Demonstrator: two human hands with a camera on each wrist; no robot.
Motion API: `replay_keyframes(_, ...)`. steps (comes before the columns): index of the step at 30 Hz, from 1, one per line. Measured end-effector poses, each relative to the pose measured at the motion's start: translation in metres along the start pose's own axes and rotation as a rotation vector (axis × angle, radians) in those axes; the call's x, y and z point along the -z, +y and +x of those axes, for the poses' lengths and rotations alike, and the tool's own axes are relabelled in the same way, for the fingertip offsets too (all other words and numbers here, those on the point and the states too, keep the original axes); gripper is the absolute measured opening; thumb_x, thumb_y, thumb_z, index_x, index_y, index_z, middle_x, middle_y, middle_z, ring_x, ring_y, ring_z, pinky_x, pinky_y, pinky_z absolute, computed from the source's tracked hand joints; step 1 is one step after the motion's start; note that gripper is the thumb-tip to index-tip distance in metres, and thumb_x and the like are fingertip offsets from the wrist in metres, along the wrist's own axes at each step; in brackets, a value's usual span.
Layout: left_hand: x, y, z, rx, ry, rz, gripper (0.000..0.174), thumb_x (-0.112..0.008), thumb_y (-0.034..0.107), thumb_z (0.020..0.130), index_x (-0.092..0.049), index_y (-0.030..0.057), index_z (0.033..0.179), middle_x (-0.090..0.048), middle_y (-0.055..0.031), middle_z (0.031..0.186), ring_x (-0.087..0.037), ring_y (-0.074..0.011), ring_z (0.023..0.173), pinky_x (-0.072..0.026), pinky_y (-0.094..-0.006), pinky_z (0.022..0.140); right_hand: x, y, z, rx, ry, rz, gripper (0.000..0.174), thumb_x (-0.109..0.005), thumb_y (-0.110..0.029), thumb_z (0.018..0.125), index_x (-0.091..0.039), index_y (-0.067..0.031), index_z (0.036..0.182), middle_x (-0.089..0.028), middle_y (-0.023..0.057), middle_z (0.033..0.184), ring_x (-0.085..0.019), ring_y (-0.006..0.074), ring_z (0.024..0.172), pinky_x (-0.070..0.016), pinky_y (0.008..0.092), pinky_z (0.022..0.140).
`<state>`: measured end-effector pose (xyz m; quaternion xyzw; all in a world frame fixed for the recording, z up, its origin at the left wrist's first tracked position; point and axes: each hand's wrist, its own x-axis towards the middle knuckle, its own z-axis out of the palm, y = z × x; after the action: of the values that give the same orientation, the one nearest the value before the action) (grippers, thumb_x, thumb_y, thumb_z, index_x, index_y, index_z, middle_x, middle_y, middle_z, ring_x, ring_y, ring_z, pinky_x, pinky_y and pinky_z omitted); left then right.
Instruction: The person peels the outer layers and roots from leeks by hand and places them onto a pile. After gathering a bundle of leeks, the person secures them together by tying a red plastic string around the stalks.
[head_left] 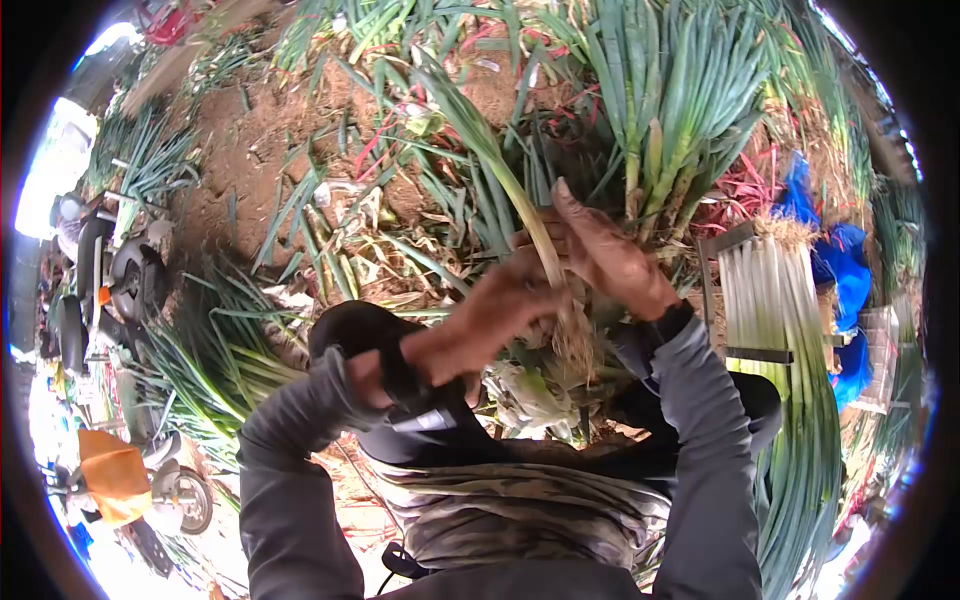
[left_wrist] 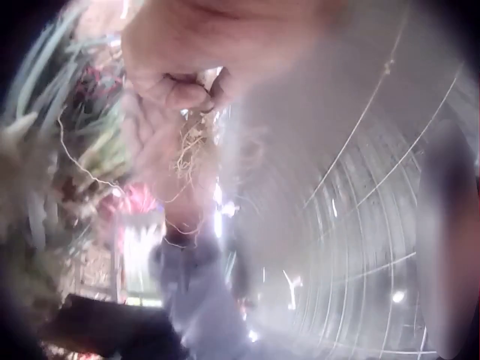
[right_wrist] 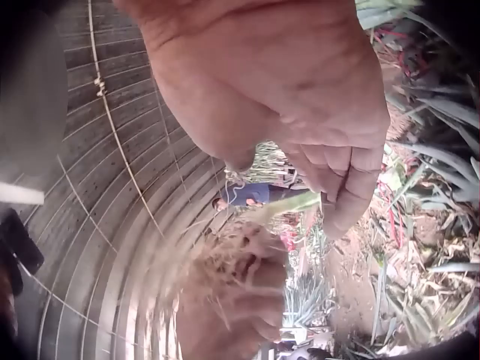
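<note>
My left hand (head_left: 500, 308), slightly blurred, grips one long green onion (head_left: 522, 205) near its root end. Its pale stalk leans up and away to the left, and its stringy roots (head_left: 575, 340) hang below the hand. Curled fingers of that hand show at the top of the left wrist view, above the thin roots (left_wrist: 191, 150). My right hand (head_left: 612, 262) is beside the stalk with its thumb raised. In the right wrist view its fingers (right_wrist: 360, 176) extend fairly straight, and the stalk (right_wrist: 289, 208) reaches the fingertips.
A thick bunch of green onions (head_left: 670, 110) stands just ahead on the right. Trimmed onions (head_left: 775, 300) lie in a frame at my right. Stripped leaves (head_left: 545, 390) heap between my knees. Parked motorbikes (head_left: 135, 280) are at far left; a person (right_wrist: 251, 195) is in the distance.
</note>
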<state>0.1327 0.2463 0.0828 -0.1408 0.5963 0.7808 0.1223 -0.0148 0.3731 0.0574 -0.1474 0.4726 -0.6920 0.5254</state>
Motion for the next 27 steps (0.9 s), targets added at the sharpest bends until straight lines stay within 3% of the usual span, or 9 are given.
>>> replay_keyframes(2,-0.02,-0.025,0.0,0.069,-0.099,-0.034,0.025,-0.069,0.019,0.096,-0.062,0.0031,0.114,-0.063,-0.0001,0.091,-0.057,-0.0096,0.075,-0.0483,-0.0257,0.067,0.003,0.009,0.0,-0.107,0.119,-0.003,0.051,-0.062,-0.049,0.099,-0.068,0.0017,0.107,-0.073,0.0093,0.092,-0.07,0.0154,0.079,-0.0568,0.0276,0.069)
replay_keyframes(5,-0.02,-0.044,0.016,0.231,-0.168,0.012,0.026,-0.069,0.021,0.097,-0.063,0.0048,0.117,-0.065,-0.0009,0.095,-0.059,-0.0099,0.078,-0.0499,-0.0266,0.069,0.044,0.042,-0.002,-0.087,0.174,-0.379,0.044,-0.068,-0.042,0.097,-0.07,0.0003,0.106,-0.071,0.0072,0.09,-0.068,0.013,0.077,-0.0562,0.0265,0.069)
replay_keyframes(9,-0.002,-0.025,0.026,0.268,-0.115,0.15,0.029,-0.068,0.025,0.098,-0.066,0.0052,0.119,-0.069,-0.0078,0.108,-0.064,-0.0153,0.089,-0.0538,-0.0312,0.077,0.046,0.046,-0.019,-0.048,0.207,-0.147,0.034,-0.072,-0.032,0.096,-0.07,0.0019,0.102,-0.071,0.0052,0.087,-0.064,0.0096,0.073,-0.0528,0.0254,0.065)
replay_keyframes(11,0.018,-0.014,0.035,0.121,0.007,0.083,0.034,-0.062,0.034,0.1,-0.066,0.004,0.115,-0.066,-0.0084,0.111,-0.062,-0.0161,0.095,-0.0535,-0.0339,0.081,0.034,0.031,-0.027,0.067,0.238,-0.221,0.033,-0.073,-0.028,0.096,-0.07,0.003,0.106,-0.069,0.0039,0.085,-0.065,0.0097,0.076,-0.0538,0.0263,0.066)
replay_keyframes(15,0.047,0.009,0.048,-0.095,0.356,-0.149,0.044,-0.064,0.042,0.098,-0.055,0.0046,0.12,-0.059,-0.0097,0.104,-0.06,-0.0188,0.094,-0.0496,-0.0361,0.084,0.004,0.021,-0.036,0.297,0.23,-0.399,0.036,-0.072,-0.027,0.096,-0.067,0.0027,0.116,-0.069,0.0039,0.089,-0.063,0.0098,0.076,-0.0528,0.0284,0.065)
replay_keyframes(17,0.051,0.029,0.059,-0.08,0.398,-0.188,0.053,-0.063,0.049,0.097,-0.053,0.0054,0.126,-0.058,-0.0084,0.11,-0.06,-0.0192,0.094,-0.0486,-0.0384,0.087,-0.003,0.034,-0.039,0.382,0.225,-0.524,0.038,-0.074,-0.025,0.095,-0.065,0.0032,0.118,-0.068,0.0052,0.089,-0.063,0.0103,0.077,-0.0525,0.029,0.065)
replay_keyframes(23,0.075,0.04,0.114,-0.366,0.304,-0.536,0.035,-0.077,0.025,0.092,-0.065,0.0065,0.119,-0.07,-0.0041,0.105,-0.067,-0.0186,0.093,-0.0563,-0.0364,0.082,-0.014,0.085,-0.024,0.665,0.271,-1.024,0.045,-0.077,-0.027,0.092,-0.062,0.002,0.123,-0.067,0.009,0.084,-0.064,0.0143,0.071,-0.0512,0.0322,0.06)
replay_keyframes(24,0.077,0.037,0.117,-0.402,0.263,-0.537,0.035,-0.078,0.024,0.091,-0.065,0.0062,0.118,-0.07,-0.004,0.105,-0.068,-0.0188,0.093,-0.0567,-0.0365,0.083,-0.004,0.083,-0.02,0.496,0.165,-0.985,0.047,-0.078,-0.026,0.09,-0.061,0.001,0.125,-0.071,0.0105,0.093,-0.067,0.0156,0.08,-0.0542,0.03,0.068)
replay_keyframes(27,0.072,0.036,0.115,-0.365,0.212,-0.516,0.033,-0.077,0.022,0.092,-0.066,0.0067,0.119,-0.07,-0.0033,0.106,-0.068,-0.0171,0.094,-0.0572,-0.0354,0.082,0.001,0.052,-0.008,0.369,0.351,-0.413,0.045,-0.08,-0.022,0.089,-0.062,0.0007,0.124,-0.073,0.0091,0.105,-0.067,0.0126,0.093,-0.0549,0.0263,0.081)
